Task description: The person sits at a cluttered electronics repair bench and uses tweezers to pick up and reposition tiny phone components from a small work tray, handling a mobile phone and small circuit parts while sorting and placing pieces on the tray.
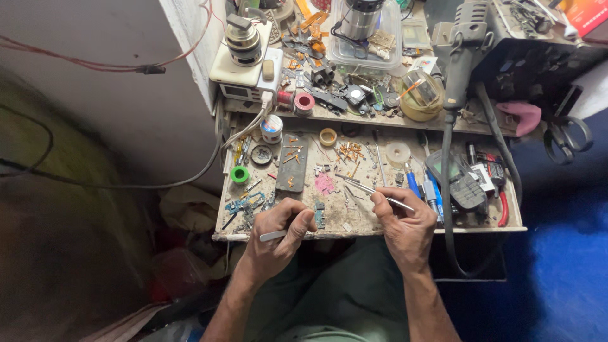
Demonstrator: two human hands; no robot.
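Observation:
My left hand [278, 237] rests at the front edge of a cluttered workbench [373, 225], fingers closed around a thin light-coloured tool whose flat end sticks out to the left. My right hand [402, 225] grips metal tweezers [370, 188] that point up and left over the bench top. A small dark circuit part [320, 214] lies between the two hands. A pink scrap [324, 183] lies just beyond it.
Small screws, orange flex strips and several tape rolls litter the bench. A dark phone-shaped slab [292, 162] lies left of centre. A multimeter [459, 180], pens and red pliers [501, 206] sit right. A hot-air handle [465, 47] with hose, scissors [567, 136] and a clear container [367, 35] stand behind.

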